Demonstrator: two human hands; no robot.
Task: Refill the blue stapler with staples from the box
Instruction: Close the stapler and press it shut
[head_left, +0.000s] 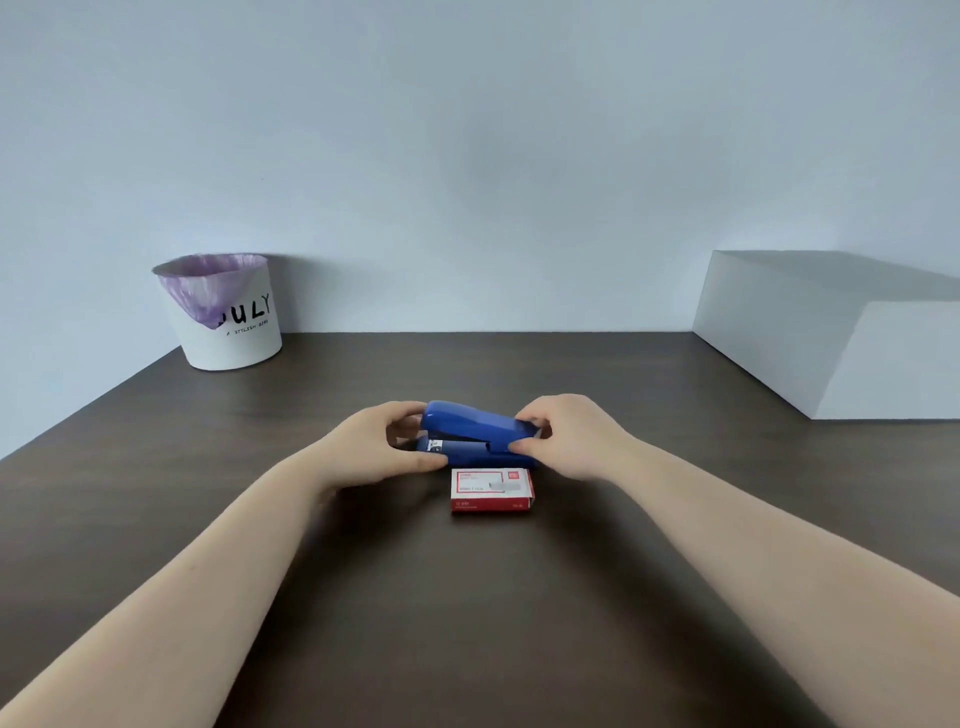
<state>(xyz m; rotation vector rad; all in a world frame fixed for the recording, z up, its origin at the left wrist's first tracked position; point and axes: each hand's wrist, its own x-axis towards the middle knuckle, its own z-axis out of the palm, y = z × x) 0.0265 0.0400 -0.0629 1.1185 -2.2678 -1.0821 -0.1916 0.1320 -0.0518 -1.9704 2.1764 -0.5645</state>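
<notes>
The blue stapler (475, 431) lies sideways on the dark table (467, 597), its top cover lifted a little at the left end. My left hand (374, 449) grips the stapler's left end, thumb on the base and fingers behind. My right hand (569, 434) pinches the right end between thumb and fingers. Just in front of the stapler lies the closed red and white staple box (491, 489), touched by neither hand.
A white bin (228, 317) with a purple liner stands at the table's back left. A large white box (831, 332) sits at the back right against the wall.
</notes>
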